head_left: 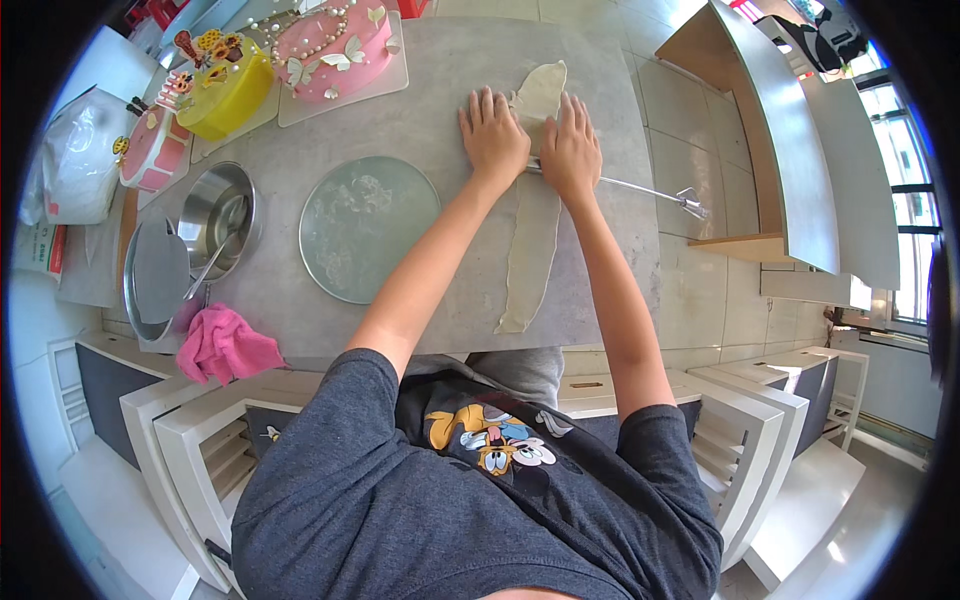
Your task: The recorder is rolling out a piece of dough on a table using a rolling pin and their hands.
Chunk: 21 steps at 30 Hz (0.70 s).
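Note:
A long, thin strip of pale dough (534,255) runs lengthwise on the grey tabletop, its far end narrowing to a point. Across the strip lies a slim metal rod (637,186), partly hidden by my hands; its right end sticks out past the table edge and carries a wire, whisk-like head (691,202). My left hand (496,135) rests palm down at the dough's left side, fingers stretched forward, heel near the rod. My right hand (571,146) lies flat in the same way at the right side, over the rod. Neither hand has its fingers closed around anything.
Left of my arm lies a round glass plate (367,229) with whitish smears. Beyond it stand a steel bowl (251,202) with a spoon, a pink cloth (225,345), and decorated pink (337,52), yellow (232,94) and pink-white cakes (154,150). A wooden-edged cabinet (780,150) stands at right.

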{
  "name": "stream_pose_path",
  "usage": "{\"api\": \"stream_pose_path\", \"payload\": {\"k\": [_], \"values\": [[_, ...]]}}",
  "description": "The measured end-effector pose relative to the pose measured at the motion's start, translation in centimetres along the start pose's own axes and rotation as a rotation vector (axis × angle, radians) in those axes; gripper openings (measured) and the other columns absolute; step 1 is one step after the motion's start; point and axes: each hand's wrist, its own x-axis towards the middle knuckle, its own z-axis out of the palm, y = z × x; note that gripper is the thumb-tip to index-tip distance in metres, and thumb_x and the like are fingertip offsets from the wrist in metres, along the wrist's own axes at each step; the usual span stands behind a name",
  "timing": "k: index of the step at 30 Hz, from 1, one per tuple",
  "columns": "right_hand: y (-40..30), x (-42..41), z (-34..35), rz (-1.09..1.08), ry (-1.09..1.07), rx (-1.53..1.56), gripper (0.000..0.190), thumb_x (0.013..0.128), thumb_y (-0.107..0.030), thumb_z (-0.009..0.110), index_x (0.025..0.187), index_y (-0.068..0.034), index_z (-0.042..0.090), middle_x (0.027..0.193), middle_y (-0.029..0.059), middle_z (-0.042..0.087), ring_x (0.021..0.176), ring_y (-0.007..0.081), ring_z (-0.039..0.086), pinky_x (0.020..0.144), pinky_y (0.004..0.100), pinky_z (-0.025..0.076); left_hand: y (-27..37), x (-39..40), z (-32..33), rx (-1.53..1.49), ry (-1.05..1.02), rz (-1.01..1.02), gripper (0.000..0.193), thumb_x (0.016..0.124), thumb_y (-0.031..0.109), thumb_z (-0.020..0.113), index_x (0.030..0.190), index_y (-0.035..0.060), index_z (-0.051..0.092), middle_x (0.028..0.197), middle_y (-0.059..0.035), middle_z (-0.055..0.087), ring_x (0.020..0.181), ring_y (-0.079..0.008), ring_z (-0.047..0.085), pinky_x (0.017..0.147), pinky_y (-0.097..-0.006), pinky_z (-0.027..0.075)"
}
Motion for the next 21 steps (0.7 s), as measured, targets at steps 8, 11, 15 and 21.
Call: {"api": "stream_pose_path", "payload": {"k": [8,11,15,21], "values": [[1.6,-6.0,-4.0,-0.288,0.012,0.042,0.050,0.091,-0.026,0.051,0.137,-0.009,0.040,0.142,0.0116,0.039,0.133,0.0263,0.033,0.108,0.0406,0.028,-0.7,-1.6,-0.6,-0.129,-0.052,0.062,0.055,0.084,0.025,0.057,0.130,-0.0014,0.043,0.138,-0.0203,0.039,0.135,-0.0332,0.026,0.111,-0.0465,0.018],[0.6,-8.7,-5.2,-0.359,-0.131,0.002,0.053,0.089,-0.022,0.055,0.138,-0.011,0.039,0.144,0.0084,0.037,0.135,0.0246,0.031,0.110,0.0407,0.024,-2.8,1.7,-0.1,-0.392,-0.116,0.004,0.064,0.078,0.026,0.065,0.129,-0.0027,0.041,0.134,-0.0211,0.043,0.133,-0.0339,0.029,0.110,-0.0442,0.021],[0.4,-9.7,-5.9,-0.304,-0.180,0.053,0.052,0.088,-0.019,0.054,0.138,-0.014,0.040,0.145,0.0035,0.037,0.136,0.0229,0.029,0.112,0.0412,0.021,-0.8,7.5,-0.3,-0.614,-0.422,-0.246,0.066,0.076,0.029,0.068,0.127,-0.0040,0.043,0.131,-0.0199,0.047,0.126,-0.0343,0.038,0.106,-0.0445,0.028],[0.7,-8.6,-5.1,-0.265,-0.099,0.018,0.048,0.088,-0.016,0.054,0.134,-0.015,0.044,0.143,0.0023,0.039,0.135,0.0237,0.030,0.111,0.0419,0.025,1.8,11.3,2.0,0.151,-0.580,-0.085,0.049,0.069,0.031,0.076,0.105,0.0013,0.063,0.116,-0.0180,0.061,0.100,-0.0283,0.061,0.090,-0.0365,0.044]]}}
